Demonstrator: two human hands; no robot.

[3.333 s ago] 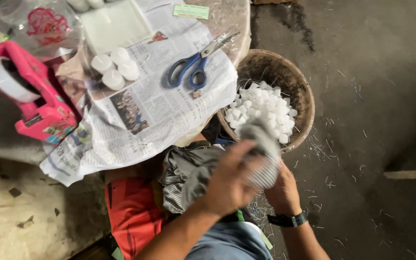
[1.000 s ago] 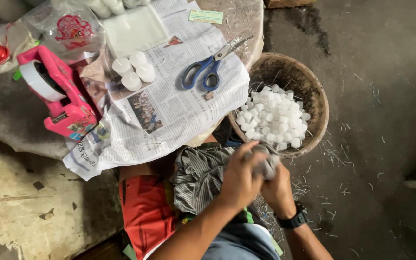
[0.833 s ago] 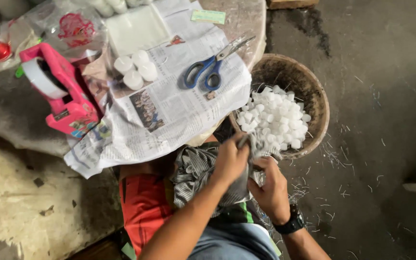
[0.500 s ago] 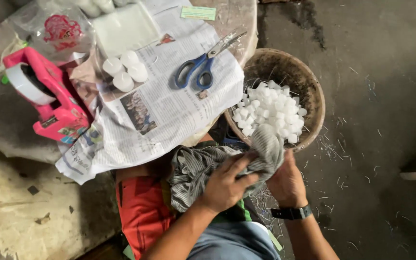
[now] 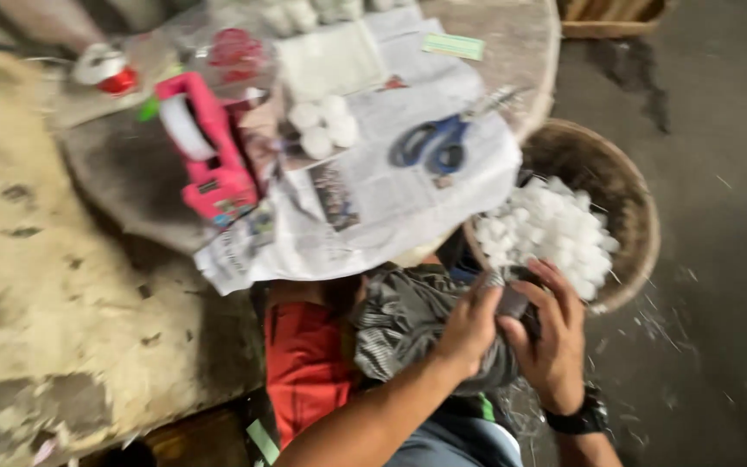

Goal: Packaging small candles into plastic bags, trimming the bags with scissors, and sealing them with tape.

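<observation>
Both hands closed around a grey striped cloth [image 5: 408, 324] bunched in the lap: left hand [image 5: 469, 329] gripping from the nine o'clock side, right hand [image 5: 555, 337], black watch [image 5: 583, 419] at the wrist, cupping from three o'clock. Blurred by camera motion. At one o'clock of the hands, touching distance, a woven basket [image 5: 628, 203] heaped with small white pieces [image 5: 546, 233]. At eleven o'clock, spread newspaper [image 5: 391, 199] bearing blue-handled scissors [image 5: 434, 147] and three white rounds [image 5: 323, 125]. Farther toward ten o'clock, a pink tape dispenser [image 5: 209, 156]. Red fabric [image 5: 309, 363] just beside the cloth at eight o'clock.
</observation>
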